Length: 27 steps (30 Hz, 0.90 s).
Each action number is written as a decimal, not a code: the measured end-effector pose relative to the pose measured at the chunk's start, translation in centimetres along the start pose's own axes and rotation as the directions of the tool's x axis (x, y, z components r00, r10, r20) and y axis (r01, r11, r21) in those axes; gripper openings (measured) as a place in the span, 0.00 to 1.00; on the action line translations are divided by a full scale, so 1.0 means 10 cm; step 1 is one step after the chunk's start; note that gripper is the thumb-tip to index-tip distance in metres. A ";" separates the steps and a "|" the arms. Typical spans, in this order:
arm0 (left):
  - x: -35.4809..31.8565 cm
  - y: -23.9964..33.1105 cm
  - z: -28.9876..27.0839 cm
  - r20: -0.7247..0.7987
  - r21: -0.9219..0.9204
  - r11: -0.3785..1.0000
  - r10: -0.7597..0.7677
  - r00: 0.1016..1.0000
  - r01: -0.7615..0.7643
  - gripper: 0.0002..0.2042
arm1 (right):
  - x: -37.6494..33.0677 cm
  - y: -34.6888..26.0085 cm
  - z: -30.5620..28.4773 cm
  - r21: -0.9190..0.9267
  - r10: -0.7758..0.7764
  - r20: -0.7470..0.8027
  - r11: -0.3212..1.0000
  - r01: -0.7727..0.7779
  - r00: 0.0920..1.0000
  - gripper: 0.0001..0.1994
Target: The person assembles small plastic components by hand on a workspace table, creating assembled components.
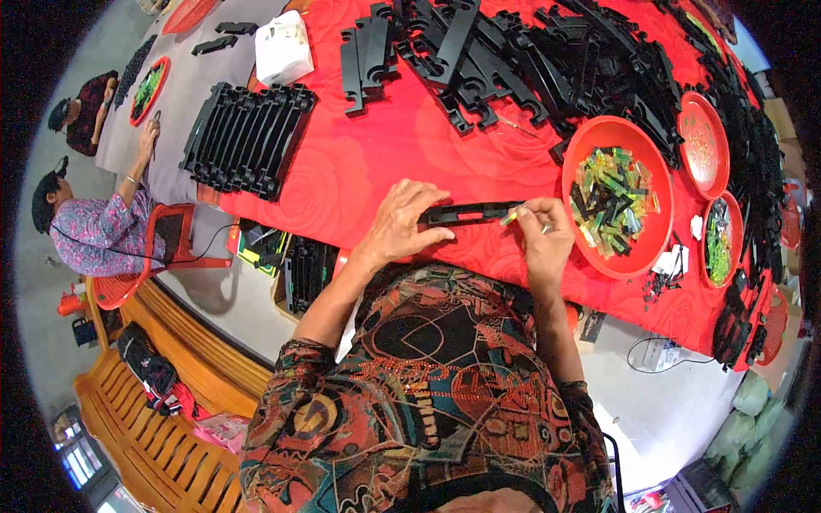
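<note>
Left hand (400, 224) clamps the black plastic strip (473, 212) flat on the red cloth (359, 162), right hand (544, 232) pinches a small clear piece (510, 217) at its 3 o'clock end; strip looks light, stiff, slightly slippery, best held mid-length, bowl (575, 184) just beyond

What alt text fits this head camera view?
A person's left hand holds a black plastic strip on a red cloth while the right hand pinches a small clear piece at its end, beside a red bowl of similar pieces.
</note>
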<state>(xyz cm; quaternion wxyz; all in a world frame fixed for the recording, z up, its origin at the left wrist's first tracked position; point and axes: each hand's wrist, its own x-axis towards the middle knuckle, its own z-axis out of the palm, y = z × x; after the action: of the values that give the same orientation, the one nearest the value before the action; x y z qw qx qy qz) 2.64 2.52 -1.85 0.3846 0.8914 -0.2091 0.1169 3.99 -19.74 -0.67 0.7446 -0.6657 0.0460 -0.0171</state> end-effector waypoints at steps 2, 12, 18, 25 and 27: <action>-0.04 -0.02 0.02 0.017 0.028 1.000 -0.011 1.000 0.010 0.20 | -0.04 0.08 0.04 -0.036 0.003 -0.002 0.999 -0.003 1.000 0.04; -0.10 -0.02 0.11 -0.023 0.031 1.000 -0.004 1.000 0.005 0.18 | -0.14 0.22 0.31 -0.238 -0.111 -0.070 0.967 0.091 0.991 0.04; -0.11 0.07 0.13 -0.117 0.085 0.996 0.028 0.993 -0.018 0.14 | -0.16 0.27 0.38 -0.406 -0.180 -0.022 0.900 0.156 0.983 0.04; -0.13 0.05 0.19 -0.054 0.214 0.966 0.157 0.986 -0.143 0.13 | -0.15 0.20 0.38 -0.544 -0.230 0.042 0.811 0.215 0.972 0.03; -0.10 0.07 0.19 0.016 0.261 0.957 0.128 0.992 -0.128 0.12 | -0.14 0.21 0.36 -0.553 -0.243 0.044 0.802 0.226 0.969 0.03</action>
<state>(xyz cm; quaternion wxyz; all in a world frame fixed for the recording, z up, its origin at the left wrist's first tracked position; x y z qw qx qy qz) 1.55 0.96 -3.02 0.2554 0.9189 -0.2488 0.1685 2.86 -15.81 -2.26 0.5113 -0.8527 -0.0227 -0.1045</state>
